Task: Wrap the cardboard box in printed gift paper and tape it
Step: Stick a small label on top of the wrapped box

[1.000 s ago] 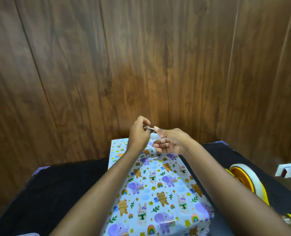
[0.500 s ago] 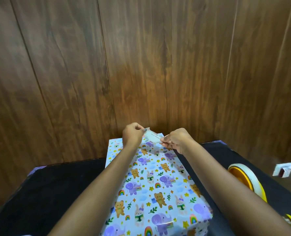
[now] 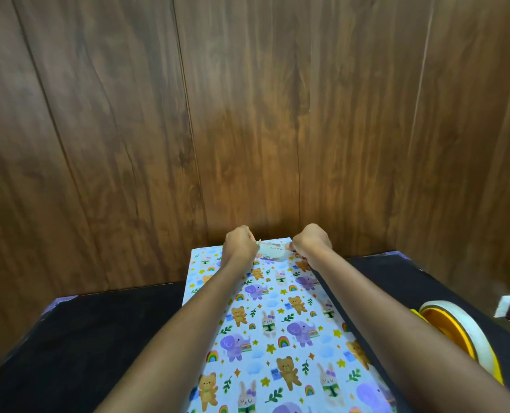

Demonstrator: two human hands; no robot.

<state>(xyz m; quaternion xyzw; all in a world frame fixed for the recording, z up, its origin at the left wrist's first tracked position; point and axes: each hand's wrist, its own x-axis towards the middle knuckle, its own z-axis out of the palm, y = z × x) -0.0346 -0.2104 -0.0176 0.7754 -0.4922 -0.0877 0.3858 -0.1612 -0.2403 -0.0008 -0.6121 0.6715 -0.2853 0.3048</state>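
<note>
Curled fingers of the left hand (image 3: 239,245) and the right hand (image 3: 309,243) each pinch one end of a small white "Best Wishes" card (image 3: 273,252) (the fingertips hide behind the knuckles). The card sits at the far end of the box wrapped in pale blue animal-print gift paper (image 3: 277,323), which runs from frame centre to the bottom edge on a black tabletop (image 3: 98,338). A yellow-and-white tape dispenser (image 3: 456,332) waits at lower right. Placing the card seems the step: hold it taut, square to the far edge, then smooth outward from the middle.
</note>
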